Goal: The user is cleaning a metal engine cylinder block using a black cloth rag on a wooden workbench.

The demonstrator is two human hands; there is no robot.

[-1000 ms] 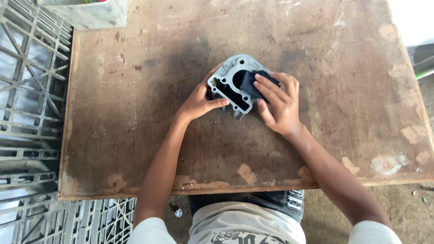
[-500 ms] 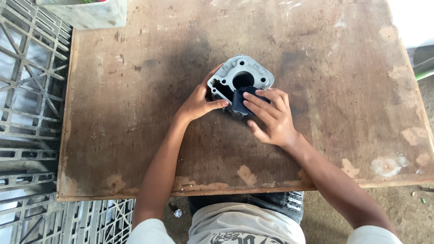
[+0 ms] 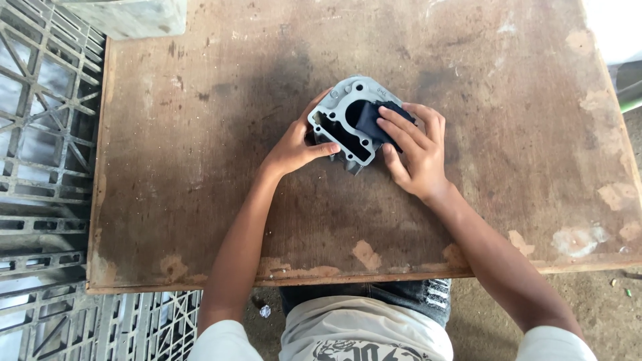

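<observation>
A grey metal engine part (image 3: 344,120), with a flat face and a large round bore, is lying near the middle of the wooden worktop (image 3: 200,167). It is being gripped at its near-left edge by the left hand (image 3: 294,144), the thumb laid across its face and the fingers curled round its side. A dark cloth (image 3: 374,120) is being pressed onto the part's right side, partly over the bore, by the right hand (image 3: 414,150), whose fingers are stretched flat on the cloth.

The worktop around the part is being shown as worn and stained, with pale chipped patches along its near edge and right side. Grey plastic crates (image 3: 40,134) are standing just beside the worktop on the left and below its near-left corner. A pale block (image 3: 127,17) is being cut off by the top edge. A green object (image 3: 628,100) is barely showing at the right edge; its kind cannot be told.

The underside of the part and most of the cloth are being hidden by the hands. The bore's right rim is being covered.
</observation>
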